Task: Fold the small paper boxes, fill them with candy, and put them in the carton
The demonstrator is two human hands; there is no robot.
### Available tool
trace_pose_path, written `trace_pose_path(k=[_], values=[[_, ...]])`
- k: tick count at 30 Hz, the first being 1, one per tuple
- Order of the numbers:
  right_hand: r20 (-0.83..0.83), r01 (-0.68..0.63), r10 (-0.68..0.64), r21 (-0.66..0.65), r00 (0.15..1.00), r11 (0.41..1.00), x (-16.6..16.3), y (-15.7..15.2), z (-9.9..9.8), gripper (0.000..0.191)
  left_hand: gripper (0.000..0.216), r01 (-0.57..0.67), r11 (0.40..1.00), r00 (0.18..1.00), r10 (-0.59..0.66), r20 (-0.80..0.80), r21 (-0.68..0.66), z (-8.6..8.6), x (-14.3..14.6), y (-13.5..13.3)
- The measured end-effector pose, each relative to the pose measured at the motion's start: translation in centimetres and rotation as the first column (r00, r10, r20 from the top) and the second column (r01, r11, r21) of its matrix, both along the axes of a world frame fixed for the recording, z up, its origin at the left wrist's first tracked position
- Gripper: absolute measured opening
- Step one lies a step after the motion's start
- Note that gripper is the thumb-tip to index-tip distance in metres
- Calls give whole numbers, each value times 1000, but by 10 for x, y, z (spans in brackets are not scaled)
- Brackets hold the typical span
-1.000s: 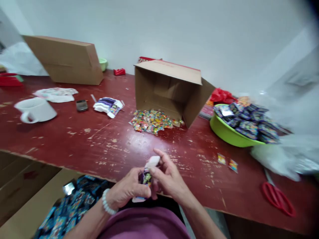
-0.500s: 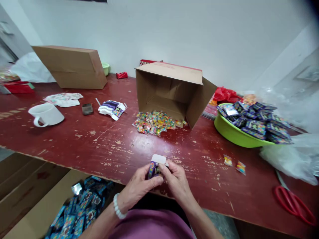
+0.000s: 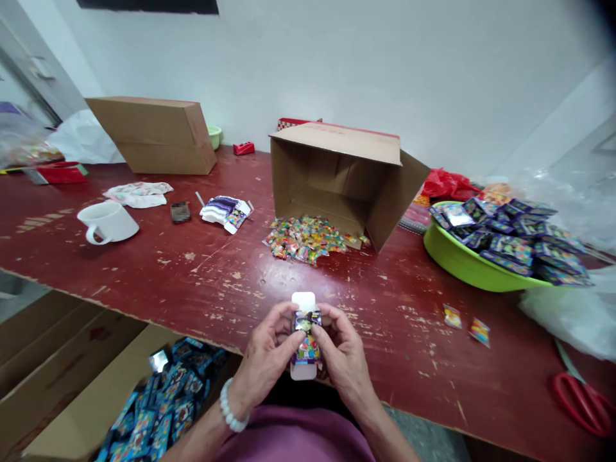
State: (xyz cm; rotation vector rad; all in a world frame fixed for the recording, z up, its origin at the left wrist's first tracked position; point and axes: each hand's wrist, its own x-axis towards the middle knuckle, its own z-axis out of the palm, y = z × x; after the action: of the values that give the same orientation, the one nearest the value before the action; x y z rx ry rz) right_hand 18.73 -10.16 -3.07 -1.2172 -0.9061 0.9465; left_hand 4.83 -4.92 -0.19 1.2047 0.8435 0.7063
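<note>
A small purple printed carton (image 3: 308, 350) stands between my two hands at the table's front edge, its white end flaps sticking out at top and bottom. My left hand (image 3: 272, 346) grips its left side, thumb on the printed face. On the other side my right hand (image 3: 342, 350) pinches it the same way, thumb also on the front. The inside of the carton is hidden. Beyond the hands, small wrapped candies (image 3: 308, 239) lie in a heap at the mouth of a cardboard box (image 3: 337, 176) on its side. A stack of flattened purple cartons (image 3: 225, 212) lies to the left.
At right, a green basin (image 3: 474, 266) holds many purple packets; two candy packets (image 3: 452, 316) and red scissors (image 3: 582, 401) lie nearer. A white mug (image 3: 110, 221), cloth (image 3: 139, 194) and closed cardboard box (image 3: 158, 138) sit left. Blue packets (image 3: 163, 398) fill a carton below the table edge.
The small carton has turned from tilted to upright, its printed face toward me and its bottom flap now showing. Both thumbs have shifted onto its front. The view has swung slightly left.
</note>
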Motion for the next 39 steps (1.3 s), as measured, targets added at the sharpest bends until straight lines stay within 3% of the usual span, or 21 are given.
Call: trace_pose_path(k=[5,7,12,17,20,23,25,26,30,35,39], values=[[95,-119,128,-92,987,989,17,2,4,24,28,106,987,994,-103,37,-117,-1,-5,7],[154,-157,174,-116,973,981,22,3,6,29,26,119,989,993,-117,28,-85,-1,-5,7],[107,-180,194,-126,975,976,27,3,4,29,20,171,985,985,-171,-16,30,-3,-7,9],[242,-236,266,-145,933,961,30,0,4,27,19,162,985,986,-159,-50,58,-5,-8,10],[152,-234,260,-169,954,957,28,1,2,29,20,155,987,988,-154,-27,33,-6,-7,9],[-63,-160,153,-136,986,978,23,2,-2,28,21,144,989,990,-144,1,10,-6,-6,8],[-157,-126,106,-125,982,984,21,3,-4,42,22,136,991,990,-136,32,-6,-6,-5,7],[-164,-139,117,-124,979,983,21,3,-4,45,23,129,991,990,-127,60,-23,-6,-5,6],[-55,-187,181,-128,982,974,24,0,-4,27,41,88,980,980,-53,194,-178,-8,-3,-2],[19,-183,187,-122,982,975,25,-2,3,29,56,247,877,960,-163,229,-411,-14,6,-11],[153,-221,230,-72,961,973,26,-2,10,29,68,156,875,982,-89,164,-458,-17,13,-13]])
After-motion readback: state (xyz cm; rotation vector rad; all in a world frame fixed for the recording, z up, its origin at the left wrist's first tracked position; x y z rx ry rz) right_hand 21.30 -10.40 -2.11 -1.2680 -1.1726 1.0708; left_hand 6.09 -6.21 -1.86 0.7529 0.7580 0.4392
